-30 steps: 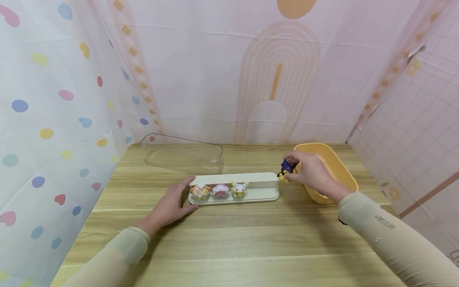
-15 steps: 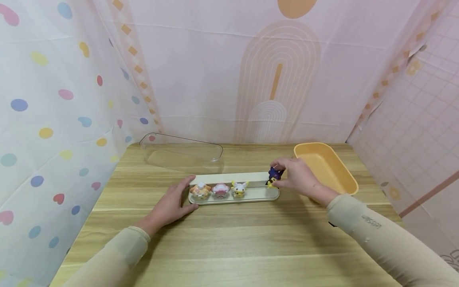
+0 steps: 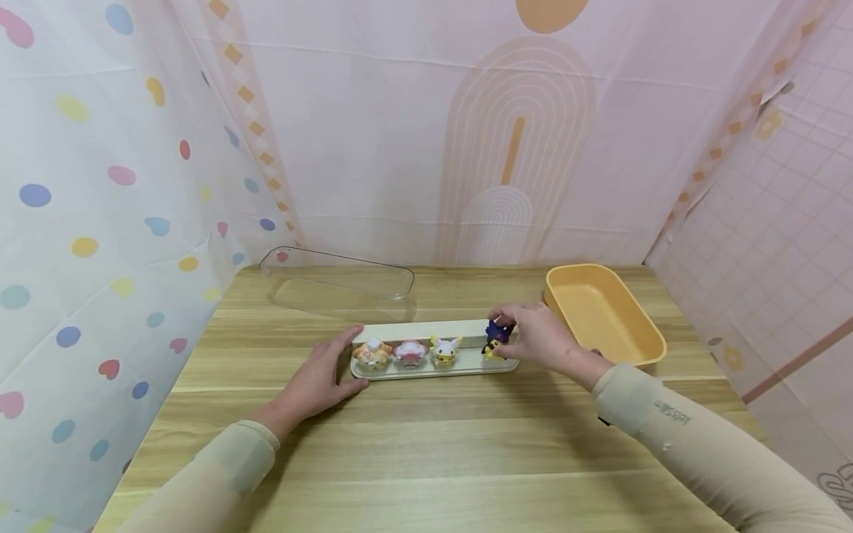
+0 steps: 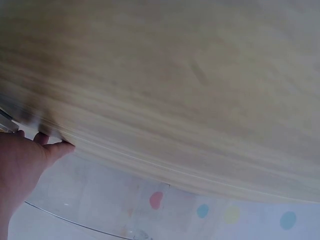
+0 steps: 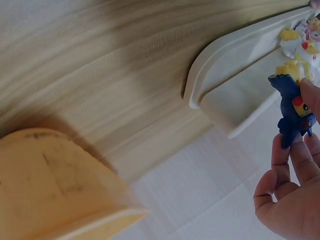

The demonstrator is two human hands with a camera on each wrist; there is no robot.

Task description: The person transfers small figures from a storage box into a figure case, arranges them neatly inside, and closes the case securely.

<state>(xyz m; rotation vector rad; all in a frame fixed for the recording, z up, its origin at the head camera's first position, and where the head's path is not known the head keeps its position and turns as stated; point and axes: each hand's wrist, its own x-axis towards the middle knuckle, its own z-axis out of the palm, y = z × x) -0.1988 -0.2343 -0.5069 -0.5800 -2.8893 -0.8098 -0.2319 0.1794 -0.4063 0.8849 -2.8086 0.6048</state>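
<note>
A long cream tray point(image 3: 476, 361) lies across the middle of the wooden table, with three small toy figures in a row at its left end: an orange one point(image 3: 372, 354), a pink one point(image 3: 409, 352) and a yellow-white one point(image 3: 444, 349). My right hand point(image 3: 533, 337) pinches a dark blue figure point(image 3: 496, 337) point(image 5: 292, 112) just over the tray's right part. My left hand point(image 3: 320, 377) rests flat on the table with its fingers against the tray's left end. In the right wrist view the tray point(image 5: 235, 85) lies beside the blue figure.
An orange tub point(image 3: 603, 314) point(image 5: 55, 185) stands at the right, behind my right hand. A clear plastic lid point(image 3: 336, 285) lies at the back left. Patterned curtains close in the table on three sides.
My right hand carried the blue figure leftward from beside the orange tub to above the tray's right end. The left hand stayed put.
</note>
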